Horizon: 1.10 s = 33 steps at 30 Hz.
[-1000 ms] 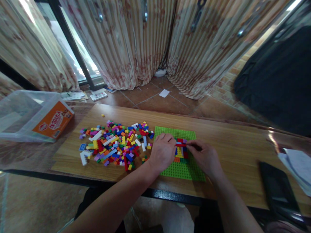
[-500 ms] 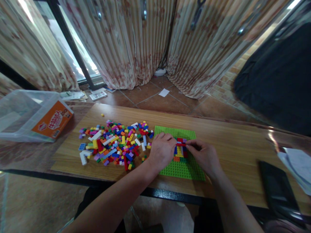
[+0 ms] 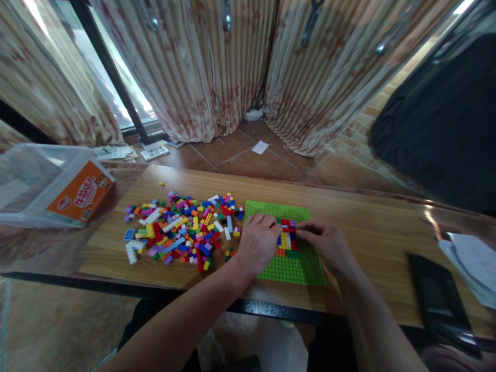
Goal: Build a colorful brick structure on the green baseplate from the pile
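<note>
A green studded baseplate [image 3: 294, 276] lies on the wooden table, with a block of colourful bricks [image 3: 285, 242] built at its middle. Across the upper part of these bricks runs a long thin red brick [image 3: 289, 230]. My right hand [image 3: 325, 241] pinches its right end between thumb and fingertips. From the left, my left hand [image 3: 260, 238] reaches over the baseplate, its fingers curled closed at the red brick's left end. The back of that hand hides its fingertips and part of the bricks. Whether the red brick is pressed fully down cannot be seen.
Loose bricks of many colours [image 3: 182, 232] are spread left of the baseplate. A clear plastic box [image 3: 42, 155] with an orange label stands at the far left. On the right lie a dark tablet-like device [image 3: 439, 297] and white papers [image 3: 470, 258]. Curtains [image 3: 186, 77] hang beyond the table.
The view has shifted slightly. My right fingers have eased a little off to the right along the red brick's end; my left hand stays almost in place.
</note>
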Motion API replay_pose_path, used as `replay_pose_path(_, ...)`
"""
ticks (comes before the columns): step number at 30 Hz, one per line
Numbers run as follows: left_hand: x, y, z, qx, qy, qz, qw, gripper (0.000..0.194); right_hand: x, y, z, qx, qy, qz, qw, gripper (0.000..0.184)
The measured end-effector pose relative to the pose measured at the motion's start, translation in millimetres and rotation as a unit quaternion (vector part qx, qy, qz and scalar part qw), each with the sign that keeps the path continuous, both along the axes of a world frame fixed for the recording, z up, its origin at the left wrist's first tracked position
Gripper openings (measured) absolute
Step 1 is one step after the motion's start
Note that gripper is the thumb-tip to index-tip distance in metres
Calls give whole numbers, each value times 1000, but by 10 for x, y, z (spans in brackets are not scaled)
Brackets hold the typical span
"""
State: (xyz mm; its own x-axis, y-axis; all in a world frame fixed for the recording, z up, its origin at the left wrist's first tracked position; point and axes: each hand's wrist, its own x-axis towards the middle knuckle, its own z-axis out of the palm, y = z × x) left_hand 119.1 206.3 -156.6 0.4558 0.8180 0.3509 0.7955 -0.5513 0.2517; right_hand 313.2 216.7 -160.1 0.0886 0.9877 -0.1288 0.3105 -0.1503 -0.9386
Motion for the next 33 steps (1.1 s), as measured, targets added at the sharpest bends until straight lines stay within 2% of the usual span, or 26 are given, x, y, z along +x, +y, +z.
replay_pose_path(10,-12,43,-33,-7,-13,-9,1000,14,64,32,19,-14,-2,30,999,27)
replay_pose_path(17,-17,66,-46,-6,-16,-16,1000,15,63,24,99,-53,-24,51,997,24)
replay_pose_path(23,-13,58,-31,-10,-13,-13,1000,17,67,30,110,-32,-31,68,997,20)
replay_pose_path(33,5,20,-27,-12,2,-2,1000,16,79,58,106,-37,-56,79,995,19)
